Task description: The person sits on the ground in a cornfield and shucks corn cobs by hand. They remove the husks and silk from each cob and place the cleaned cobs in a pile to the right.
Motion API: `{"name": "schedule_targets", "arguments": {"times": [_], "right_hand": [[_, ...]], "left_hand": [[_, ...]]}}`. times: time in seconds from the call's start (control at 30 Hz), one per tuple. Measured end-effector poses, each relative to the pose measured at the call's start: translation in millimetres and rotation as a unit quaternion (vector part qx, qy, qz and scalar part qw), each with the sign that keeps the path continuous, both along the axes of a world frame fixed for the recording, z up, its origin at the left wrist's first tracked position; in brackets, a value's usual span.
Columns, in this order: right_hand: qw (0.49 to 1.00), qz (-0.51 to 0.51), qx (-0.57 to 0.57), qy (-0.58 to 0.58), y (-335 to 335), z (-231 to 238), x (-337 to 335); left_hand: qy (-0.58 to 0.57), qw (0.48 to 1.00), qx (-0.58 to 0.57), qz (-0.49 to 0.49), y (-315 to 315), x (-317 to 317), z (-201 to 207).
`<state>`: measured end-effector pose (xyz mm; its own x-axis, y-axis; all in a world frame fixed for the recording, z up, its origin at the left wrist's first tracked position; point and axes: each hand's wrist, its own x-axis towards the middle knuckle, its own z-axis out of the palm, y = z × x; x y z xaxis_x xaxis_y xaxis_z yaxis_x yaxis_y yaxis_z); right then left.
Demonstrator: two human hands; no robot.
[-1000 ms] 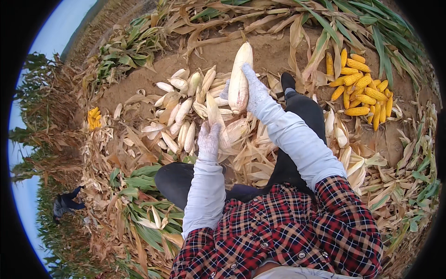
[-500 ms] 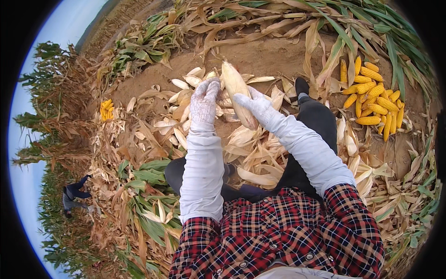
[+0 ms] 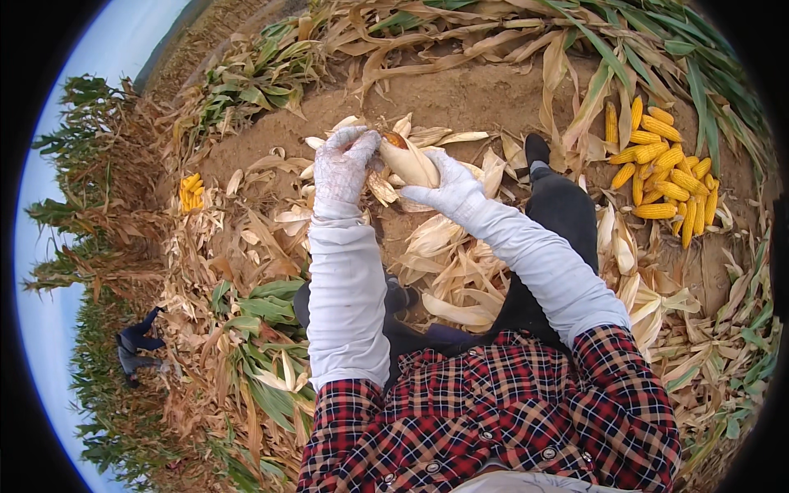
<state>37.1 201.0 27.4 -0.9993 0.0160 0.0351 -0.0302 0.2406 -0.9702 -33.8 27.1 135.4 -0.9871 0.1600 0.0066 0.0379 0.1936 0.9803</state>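
Observation:
An ear of corn (image 3: 411, 167) in pale dry husk is tilted in front of me, with orange kernels bared at its far tip. My right hand (image 3: 454, 187), in a white glove, is closed around the ear's near right side, thumb along its lower edge. At the bared tip, my gloved left hand (image 3: 343, 158) has its fingers curled together, pinching the peeled-back husk; its exact grip is partly hidden. Beneath both hands lie loose husks (image 3: 444, 238) on the soil.
Husked yellow cobs (image 3: 670, 177) are heaped at the right, beyond my bent leg (image 3: 563, 214). A smaller cob pile (image 3: 191, 193) lies far left. Cut green and dry stalks (image 3: 509, 29) line the far edge. Another person (image 3: 140, 345) bends over at the far left.
The ear, fully wrapped before, now shows orange kernels at its tip, which has dropped toward the left. My left hand has moved slightly left and away from me.

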Motion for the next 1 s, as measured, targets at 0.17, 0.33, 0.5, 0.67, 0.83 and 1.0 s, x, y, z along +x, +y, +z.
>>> {"name": "schedule_targets", "arguments": {"times": [0.17, 0.33, 0.5, 0.67, 0.83, 1.0], "right_hand": [[1.0, 0.0, -0.01, 0.02, 1.7, -4.3, -2.6], [0.997, -0.007, -0.072, -0.02, -2.8, 16.4, 5.0], [0.867, 0.021, -0.477, -0.143, -1.2, -1.8, -8.2], [0.708, 0.216, -0.634, -0.224, 7.8, 3.3, -2.2], [0.723, 0.206, -0.625, -0.209, -0.8, -5.8, 2.4], [0.827, 0.078, -0.532, -0.164, -12.1, -20.8, -11.8]], "left_hand": [[0.018, 0.996, -0.082, 0.006, 0.1, -7.3, 3.0], [0.078, 0.988, -0.125, 0.042, -4.6, -14.5, -26.4], [-0.043, 0.998, 0.05, 0.024, 10.0, 7.1, -40.6], [-0.065, 0.991, 0.11, -0.032, 8.9, 11.3, -39.4], [-0.059, 0.988, 0.098, -0.103, 20.6, 27.2, -23.4], [0.131, 0.982, -0.133, 0.003, 33.5, 32.1, -24.3]]}}
